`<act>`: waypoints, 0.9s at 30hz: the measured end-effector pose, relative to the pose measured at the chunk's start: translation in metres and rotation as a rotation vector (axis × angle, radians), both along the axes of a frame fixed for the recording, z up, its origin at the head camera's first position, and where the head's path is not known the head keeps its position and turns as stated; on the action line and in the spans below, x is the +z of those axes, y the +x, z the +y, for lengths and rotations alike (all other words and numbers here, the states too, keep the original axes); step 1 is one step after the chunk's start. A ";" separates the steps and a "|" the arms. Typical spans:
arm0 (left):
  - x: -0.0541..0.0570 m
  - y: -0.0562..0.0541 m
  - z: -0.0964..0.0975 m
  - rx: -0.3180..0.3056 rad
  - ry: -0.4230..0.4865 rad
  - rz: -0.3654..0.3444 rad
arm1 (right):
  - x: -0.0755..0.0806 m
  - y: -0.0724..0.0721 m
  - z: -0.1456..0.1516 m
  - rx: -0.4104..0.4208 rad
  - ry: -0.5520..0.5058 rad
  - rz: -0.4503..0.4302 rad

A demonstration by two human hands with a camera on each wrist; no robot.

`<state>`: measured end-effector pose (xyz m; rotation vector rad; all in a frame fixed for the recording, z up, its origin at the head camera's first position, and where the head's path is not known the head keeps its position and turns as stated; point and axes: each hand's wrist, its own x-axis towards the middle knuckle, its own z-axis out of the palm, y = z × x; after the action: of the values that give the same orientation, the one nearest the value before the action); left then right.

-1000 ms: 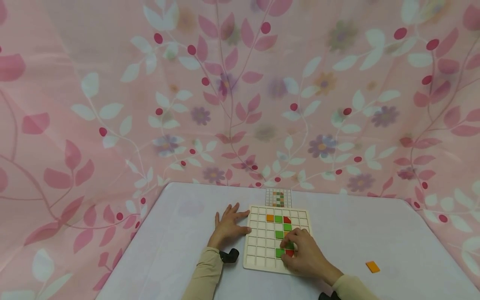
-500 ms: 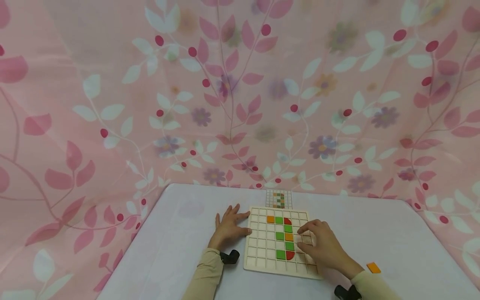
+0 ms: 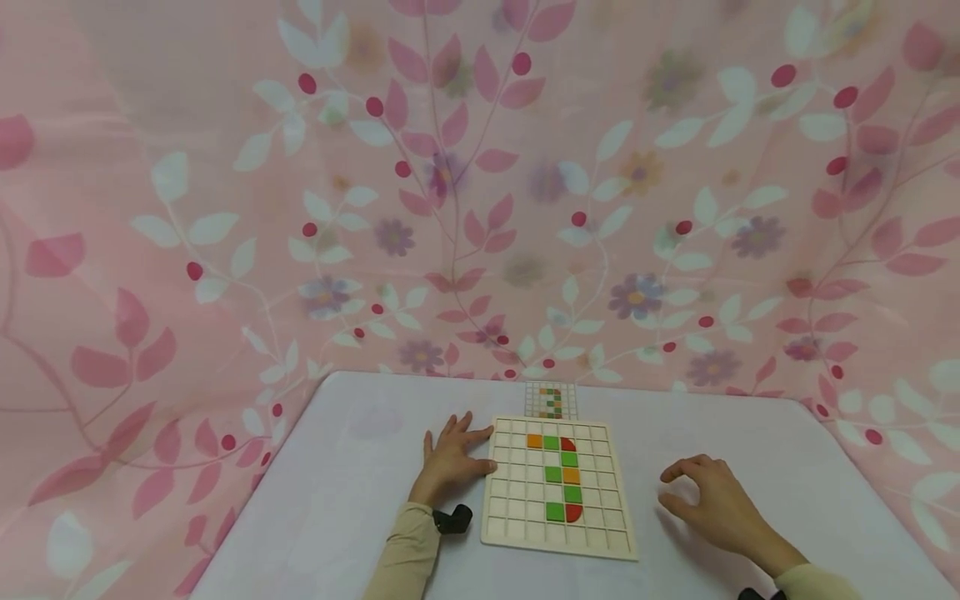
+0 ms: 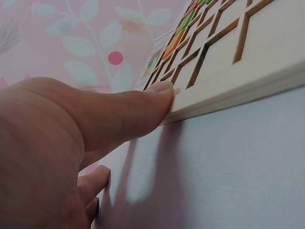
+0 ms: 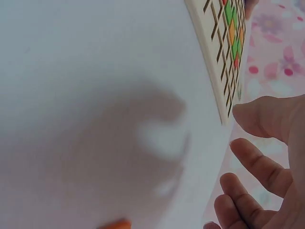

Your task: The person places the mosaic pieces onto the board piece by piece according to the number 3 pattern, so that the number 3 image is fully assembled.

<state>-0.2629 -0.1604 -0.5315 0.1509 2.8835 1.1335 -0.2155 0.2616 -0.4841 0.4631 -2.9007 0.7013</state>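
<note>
A wooden grid board lies on the table, with several green tiles, orange tiles and rounded red tiles set in its cells. My left hand rests at the board's left edge, fingers spread. In the left wrist view its thumb presses the board's rim. To the right of the board, my right hand hovers over the table with thumb and fingers apart, holding nothing. An orange tile shows at the bottom of the right wrist view; in the head view the right hand and forearm hide it.
A small pattern card with a coloured grid lies just behind the board. White cloth covers the table. A pink floral curtain hangs behind the table's far edge.
My right hand has lifted away from the tiles on the board and moved right, over where the loose orange tile lay. The left hand stays at the board's edge.
</note>
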 end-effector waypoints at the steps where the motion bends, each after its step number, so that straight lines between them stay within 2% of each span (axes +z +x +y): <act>1: 0.000 0.000 0.000 0.000 -0.002 -0.001 | 0.000 0.001 0.006 0.000 0.005 0.000; 7: 0.000 0.000 0.000 -0.006 -0.010 0.003 | -0.005 0.005 0.040 -0.012 0.033 -0.025; 11: 0.003 0.001 0.000 -0.009 -0.010 0.006 | -0.010 0.011 0.057 -0.037 0.041 -0.074; 15: 0.005 0.003 -0.001 -0.009 -0.013 0.007 | -0.015 0.017 0.067 -0.060 0.035 -0.209; 19: 0.007 0.003 -0.001 -0.006 -0.002 0.007 | -0.016 0.022 0.075 -0.059 0.017 -0.307; 27: 0.003 0.002 0.000 -0.009 0.014 -0.001 | -0.021 0.035 0.088 -0.080 -0.025 -0.387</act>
<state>-0.2610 -0.1601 -0.5288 0.1639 2.8719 1.1524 -0.1803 0.3492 -0.5050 0.2267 -3.2385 0.9023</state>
